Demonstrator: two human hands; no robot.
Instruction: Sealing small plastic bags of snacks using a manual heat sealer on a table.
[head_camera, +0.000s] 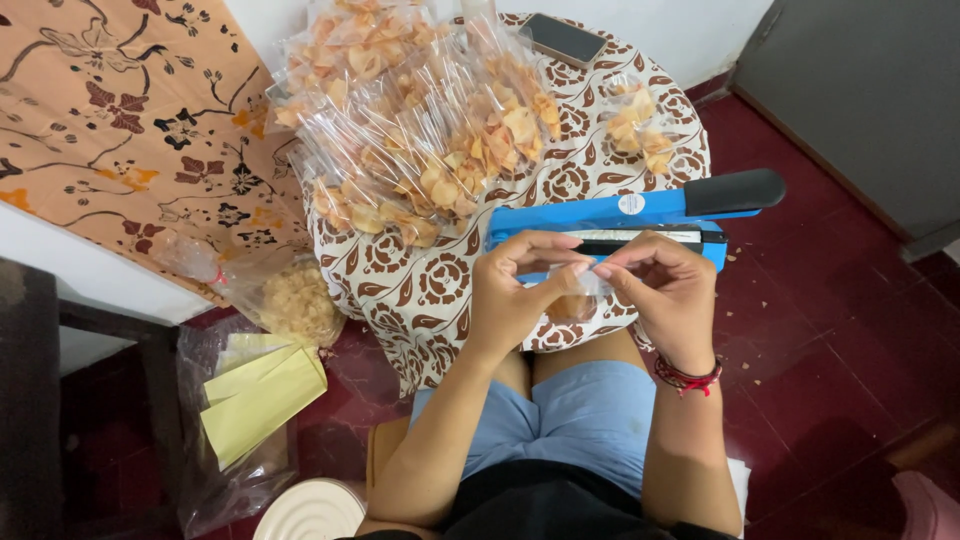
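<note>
While both hands (590, 290) pinch a clear bag (585, 285), sealer (640, 215) waits.

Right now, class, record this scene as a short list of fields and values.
Left hand: pinches the top of a small clear bag
Right hand: pinches the same bag
Sealer: blue heat sealer, arm raised, behind the hands
Table: brown patterned cloth
Pile: filled clear snack bags
Phone: far table edge
Floor, left: yellow paper in plastic

Bright, even indoor light; soft shadows, sharp focus, slight wide-angle distortion.
</note>
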